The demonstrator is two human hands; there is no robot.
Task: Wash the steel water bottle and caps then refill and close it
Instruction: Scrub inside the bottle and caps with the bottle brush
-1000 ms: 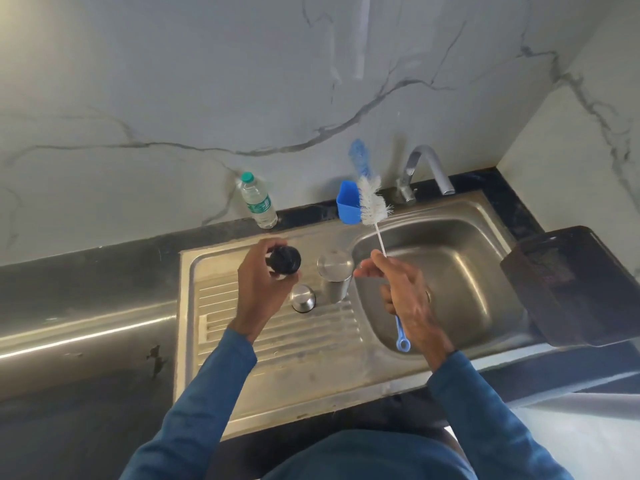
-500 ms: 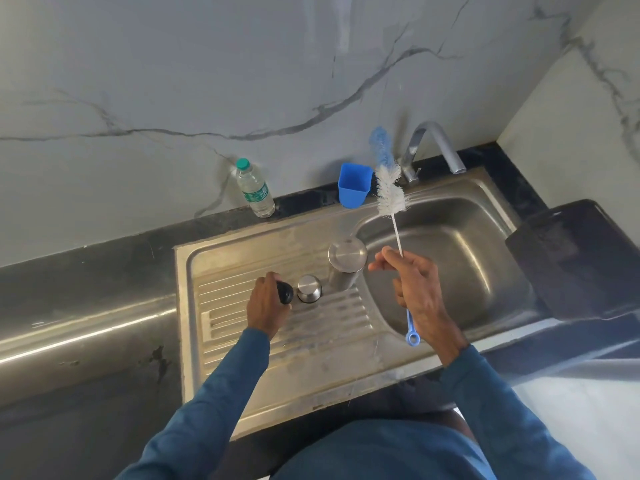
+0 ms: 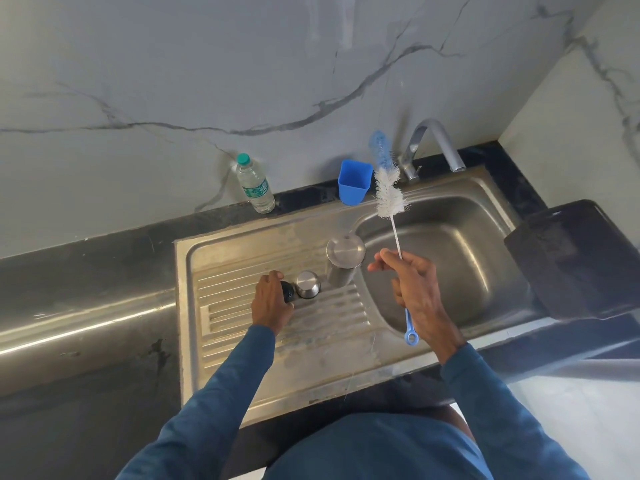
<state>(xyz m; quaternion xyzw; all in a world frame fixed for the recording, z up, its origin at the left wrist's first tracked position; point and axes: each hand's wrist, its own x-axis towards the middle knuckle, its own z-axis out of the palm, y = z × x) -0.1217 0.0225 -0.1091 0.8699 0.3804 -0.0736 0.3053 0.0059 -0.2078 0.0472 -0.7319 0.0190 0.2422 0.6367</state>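
Note:
The steel bottle [image 3: 341, 261] stands upside down on the ribbed drainboard [image 3: 242, 317], at the edge of the sink basin [image 3: 460, 258]. A small steel cap [image 3: 307, 284] lies just left of it. Left of that cap, my left hand [image 3: 270, 303] holds a black cap [image 3: 286, 292] down on the drainboard. My right hand [image 3: 412, 289] grips the blue-handled bottle brush [image 3: 389, 195] over the basin, its white and blue bristles pointing up toward the tap.
A tap [image 3: 433, 147] rises behind the basin. A blue plastic cup [image 3: 353, 183] and a clear plastic water bottle [image 3: 255, 185] stand at the back against the marble wall. A dark flat object [image 3: 571, 261] lies right of the sink.
My left hand has lowered the black cap from mid-air onto the drainboard beside the steel cap. My right hand still holds the brush upright, barely shifted.

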